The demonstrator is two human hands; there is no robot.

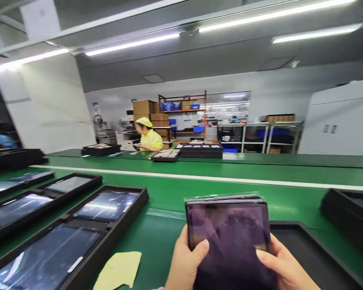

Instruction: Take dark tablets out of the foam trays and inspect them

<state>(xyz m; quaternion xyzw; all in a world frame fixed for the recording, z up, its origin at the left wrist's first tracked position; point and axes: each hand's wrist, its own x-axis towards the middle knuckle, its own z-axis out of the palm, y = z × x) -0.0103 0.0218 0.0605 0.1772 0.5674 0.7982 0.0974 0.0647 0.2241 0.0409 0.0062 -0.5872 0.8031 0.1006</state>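
A stack of thin tablets [230,229] with dark glossy screens is held up in front of me, its top edges showing several layers and a bit of clear film. My left hand [189,257] grips the stack's left side, thumb lying on the front screen. On the opposite side my right hand [280,259] holds it the same way, thumb on the glass and fingers hidden behind. Under and beside my right hand lies a black tray [308,245]. A yellow cloth [117,270] rests on the green surface to the left of my left hand.
Black foam trays [143,197] holding film-covered tablets line the left side. A stack of black trays [347,217] stands at the right edge. Beyond the white line on the green bench [169,187] are more trays [201,151] and a person in yellow [151,139].
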